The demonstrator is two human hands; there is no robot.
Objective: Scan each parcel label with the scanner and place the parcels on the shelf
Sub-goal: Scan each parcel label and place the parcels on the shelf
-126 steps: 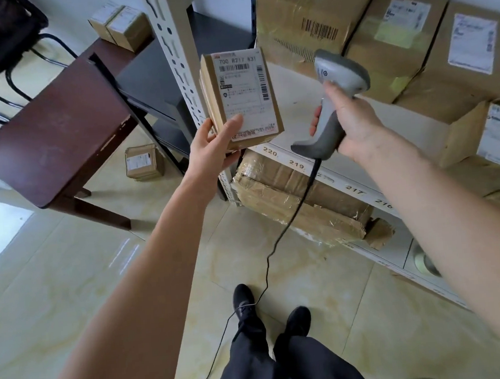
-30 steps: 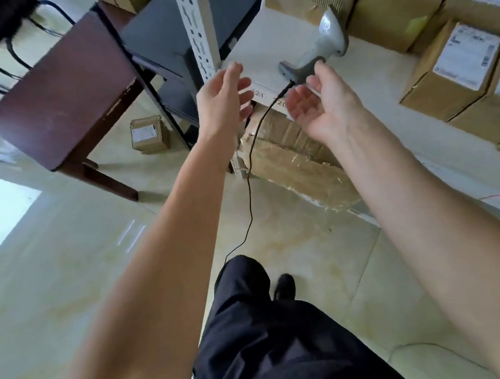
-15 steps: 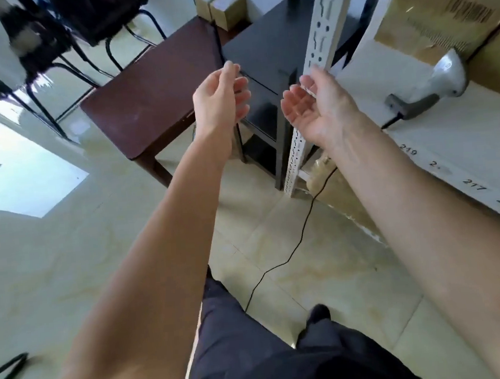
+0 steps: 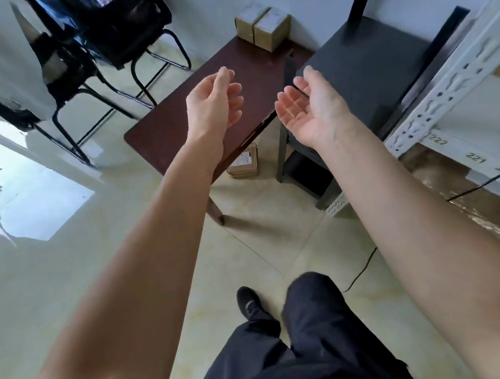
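Both hands are raised above a dark reddish-brown wooden table (image 4: 206,103) and hold nothing: the left hand (image 4: 213,102) has its fingers loosely curled, and the right hand (image 4: 311,106) lies palm-up with relaxed fingers. At the far end of that table, against the pale wall, stand two small brown cardboard parcels with white labels (image 4: 262,23), touching side by side. Under the table's near edge a third small cardboard parcel (image 4: 243,164) rests on the glossy cream-tiled floor (image 4: 70,278), label up. Just right of the table stands a black low stand (image 4: 364,66), and beyond that the white perforated metal shelf upright (image 4: 450,84) with numbers 222, 221 on the shelf's front lip. The scanner's black cable (image 4: 481,184) drops from the shelf edge to the floor — the scanner itself is only a dark sliver at the frame's right border. Left of the table are black metal-framed chairs (image 4: 111,35). The person's dark trousers and black shoe (image 4: 248,303) show below.
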